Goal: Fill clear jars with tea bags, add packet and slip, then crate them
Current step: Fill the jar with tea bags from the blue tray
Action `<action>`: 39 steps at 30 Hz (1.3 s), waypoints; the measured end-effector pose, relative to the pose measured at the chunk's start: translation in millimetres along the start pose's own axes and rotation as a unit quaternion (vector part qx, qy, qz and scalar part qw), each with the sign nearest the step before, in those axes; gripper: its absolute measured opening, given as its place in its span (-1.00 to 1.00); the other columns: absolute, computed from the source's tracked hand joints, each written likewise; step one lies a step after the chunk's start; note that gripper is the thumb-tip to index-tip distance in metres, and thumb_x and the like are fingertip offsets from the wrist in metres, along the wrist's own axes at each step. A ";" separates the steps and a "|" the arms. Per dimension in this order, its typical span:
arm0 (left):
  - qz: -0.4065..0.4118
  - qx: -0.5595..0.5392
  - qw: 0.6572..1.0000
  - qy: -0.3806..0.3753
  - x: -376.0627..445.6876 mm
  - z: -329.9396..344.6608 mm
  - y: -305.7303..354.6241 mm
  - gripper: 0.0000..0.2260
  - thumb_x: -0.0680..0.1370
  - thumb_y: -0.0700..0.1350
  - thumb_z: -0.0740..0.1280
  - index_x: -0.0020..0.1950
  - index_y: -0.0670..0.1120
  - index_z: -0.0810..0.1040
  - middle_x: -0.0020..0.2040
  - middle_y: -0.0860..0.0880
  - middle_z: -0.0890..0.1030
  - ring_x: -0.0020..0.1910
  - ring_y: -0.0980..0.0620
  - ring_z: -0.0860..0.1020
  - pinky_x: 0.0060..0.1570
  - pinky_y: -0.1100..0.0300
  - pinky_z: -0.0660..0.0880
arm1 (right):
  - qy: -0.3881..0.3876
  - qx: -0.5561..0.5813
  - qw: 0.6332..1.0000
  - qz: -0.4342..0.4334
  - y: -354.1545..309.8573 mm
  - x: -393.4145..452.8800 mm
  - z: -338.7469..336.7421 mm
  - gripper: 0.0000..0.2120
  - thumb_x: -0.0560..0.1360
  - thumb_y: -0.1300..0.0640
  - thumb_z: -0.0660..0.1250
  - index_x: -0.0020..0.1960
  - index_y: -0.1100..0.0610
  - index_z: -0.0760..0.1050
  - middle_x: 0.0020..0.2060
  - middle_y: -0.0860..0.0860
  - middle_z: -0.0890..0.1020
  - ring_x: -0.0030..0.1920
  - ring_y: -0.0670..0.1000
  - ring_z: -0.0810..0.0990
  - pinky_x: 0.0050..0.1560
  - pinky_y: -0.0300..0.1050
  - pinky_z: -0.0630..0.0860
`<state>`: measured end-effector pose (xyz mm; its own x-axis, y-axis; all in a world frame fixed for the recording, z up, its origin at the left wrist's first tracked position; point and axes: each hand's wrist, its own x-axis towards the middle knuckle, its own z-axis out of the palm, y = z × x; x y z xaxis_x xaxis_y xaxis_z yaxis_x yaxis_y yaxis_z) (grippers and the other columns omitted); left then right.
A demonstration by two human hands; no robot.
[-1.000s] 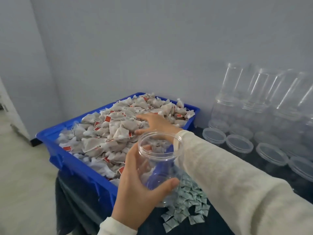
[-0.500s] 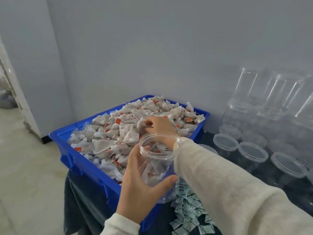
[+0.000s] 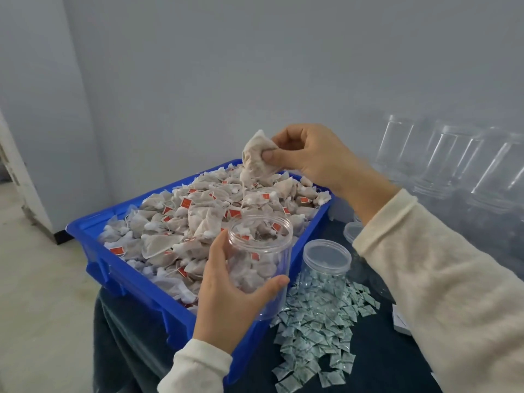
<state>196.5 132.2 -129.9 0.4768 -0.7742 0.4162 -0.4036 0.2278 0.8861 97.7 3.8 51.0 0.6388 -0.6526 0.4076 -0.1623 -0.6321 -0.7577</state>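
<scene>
A person in cream sleeves works at a dark-covered tabletop [image 3: 368, 358]. The left hand [image 3: 226, 302] grips an open clear jar [image 3: 262, 262], held upright above the near edge of a blue crate [image 3: 175, 316] heaped with red-tagged tea bags [image 3: 198, 217]. The right hand [image 3: 309, 154] pinches a small bunch of tea bags [image 3: 255, 163] above the heap. A second open jar [image 3: 324, 268] stands among scattered green-white packets [image 3: 312, 338]. Blurred clear jars [image 3: 450, 163], seemingly stacked, line the wall on the right.

Left hand [image 3: 226, 296] curled gripping; right hand [image 3: 309, 154] raised, fingers [image 3: 268, 156] pinching
</scene>
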 end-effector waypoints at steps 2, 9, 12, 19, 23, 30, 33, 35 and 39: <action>0.003 -0.004 1.000 0.007 -0.6 2.1 -1.7 -0.11 0.08 0.46 0.43 0.31 0.41 0.10 0.22 0.33 0.38 0.21 0.25 0.43 0.22 0.13 0.44 | -0.025 -0.002 1.000 0.011 -5.8 -11.4 -5.6 -0.91 0.41 0.18 0.49 -0.16 0.07 0.59 -0.29 -0.07 0.70 -0.27 -0.17 0.66 -0.20 -0.39 0.54; 0.010 0.000 1.000 0.015 -1.8 6.1 -4.1 -0.10 0.13 0.38 0.49 0.36 0.34 0.12 0.26 0.27 0.40 0.25 0.22 0.42 0.26 0.02 0.45 | -0.089 -0.063 0.994 0.026 1.7 -36.2 1.8 -0.90 0.38 0.16 0.53 -0.16 0.07 0.61 -0.21 0.01 0.71 -0.23 -0.11 0.66 -0.09 -0.26 0.60; 0.012 0.005 1.000 0.018 -2.1 6.1 -3.9 -0.13 0.13 0.41 0.46 0.32 0.41 0.08 0.22 0.36 0.36 0.22 0.34 0.39 0.22 0.12 0.45 | -0.111 -0.105 0.988 0.035 6.3 -41.7 7.8 -0.90 0.39 0.11 0.53 -0.17 0.01 0.61 -0.18 0.00 0.71 -0.12 0.01 0.67 0.06 -0.02 0.60; 0.006 0.002 1.000 0.016 -2.8 7.3 -3.2 -0.10 0.10 0.41 0.46 0.31 0.41 0.04 0.18 0.48 0.28 0.12 0.46 0.35 0.12 0.31 0.31 | -0.133 -0.128 0.983 0.023 9.1 -45.8 14.7 -0.89 0.45 0.14 0.48 -0.20 -0.02 0.60 -0.31 -0.10 0.69 -0.26 -0.15 0.66 -0.02 -0.13 0.62; 0.011 0.010 1.000 0.015 -4.0 5.8 -3.9 -0.10 0.10 0.44 0.45 0.29 0.48 0.00 0.16 0.54 0.24 0.16 0.54 0.30 0.11 0.36 0.28 | -0.115 -0.104 0.988 0.021 8.1 -38.4 8.1 -0.90 0.45 0.17 0.48 -0.20 0.03 0.60 -0.34 -0.11 0.69 -0.34 -0.18 0.64 -0.21 -0.36 0.56; 0.011 0.014 1.000 0.011 -5.1 4.8 -6.0 -0.13 0.11 0.45 0.46 0.31 0.39 0.10 0.23 0.42 0.32 0.25 0.21 0.41 0.25 0.07 0.44 | -0.070 -0.091 0.991 0.069 36.4 -1.9 18.7 -0.89 0.48 0.19 0.44 -0.21 0.07 0.58 -0.37 -0.08 0.66 -0.37 -0.19 0.63 -0.28 -0.36 0.55; 0.021 0.017 0.999 0.019 -7.0 3.0 -6.0 -0.08 0.16 0.36 0.47 0.42 0.21 0.15 0.30 0.20 0.39 0.28 0.15 0.42 0.27 0.02 0.45 | -0.092 -0.124 0.984 0.089 57.6 17.1 41.6 -0.94 0.53 0.14 0.39 -0.11 0.09 0.60 -0.28 -0.09 0.65 -0.36 -0.23 0.61 -0.35 -0.44 0.45; 0.025 0.006 1.000 0.017 -7.2 0.7 -5.3 -0.11 0.17 0.32 0.48 0.40 0.25 0.15 0.29 0.24 0.39 0.28 0.20 0.41 0.26 0.13 0.44 | -0.120 -0.151 0.977 0.086 70.6 26.3 60.7 -0.83 0.51 0.08 0.41 0.07 0.12 0.61 -0.12 -0.07 0.66 -0.25 -0.22 0.59 -0.24 -0.41 0.45; 0.041 -0.011 0.999 -0.015 -4.4 -7.9 -2.8 -0.19 0.18 0.27 0.51 0.32 0.38 0.16 0.23 0.35 0.41 0.26 0.28 0.43 0.19 0.37 0.41 | -0.189 -0.159 0.966 0.075 90.9 34.5 98.3 -0.55 0.46 0.04 0.47 0.31 0.07 0.50 0.16 0.05 0.60 -0.04 -0.13 0.55 -0.08 -0.33 0.49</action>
<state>201.8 139.7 -132.6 0.4197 -0.7694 0.4815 -0.4231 0.3035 0.8537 178.9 -35.0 -53.9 0.8096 -0.5852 0.0453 -0.4579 -0.6781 -0.5749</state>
